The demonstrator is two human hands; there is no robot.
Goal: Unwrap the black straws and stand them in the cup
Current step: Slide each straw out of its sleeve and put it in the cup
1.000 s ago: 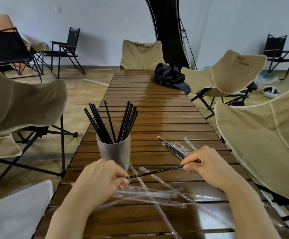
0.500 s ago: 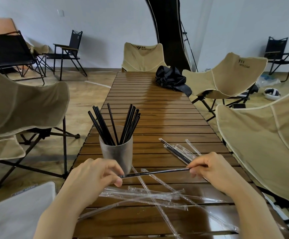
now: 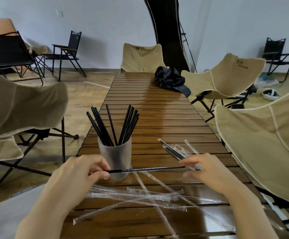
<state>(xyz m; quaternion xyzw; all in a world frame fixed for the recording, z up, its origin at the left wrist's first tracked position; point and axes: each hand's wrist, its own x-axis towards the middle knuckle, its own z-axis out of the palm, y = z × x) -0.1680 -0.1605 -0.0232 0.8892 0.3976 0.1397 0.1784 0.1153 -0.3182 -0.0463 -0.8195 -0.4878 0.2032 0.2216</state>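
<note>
A frosted grey cup [image 3: 114, 156] stands on the wooden slat table [image 3: 157, 114] with several black straws [image 3: 116, 126] upright in it. Just in front of the cup a black straw [image 3: 150, 169] is held level between both hands. My left hand [image 3: 81, 175] pinches its bare left end. My right hand [image 3: 207, 168], blurred, pinches the clear wrapper at the right end; the wrapper still covers most of the straw. A few wrapped straws [image 3: 175, 150] lie on the table behind my right hand.
Several empty clear wrappers [image 3: 140, 195] lie crossed on the table in front of me. A black bundle of fabric [image 3: 170, 79] sits at the far right of the table. Beige folding chairs [image 3: 261, 144] stand close on both sides.
The straw has risen and turned level in front of the cup. Its left end now shows bare beside my left fingers, and my right hand has shifted a little to the right.
</note>
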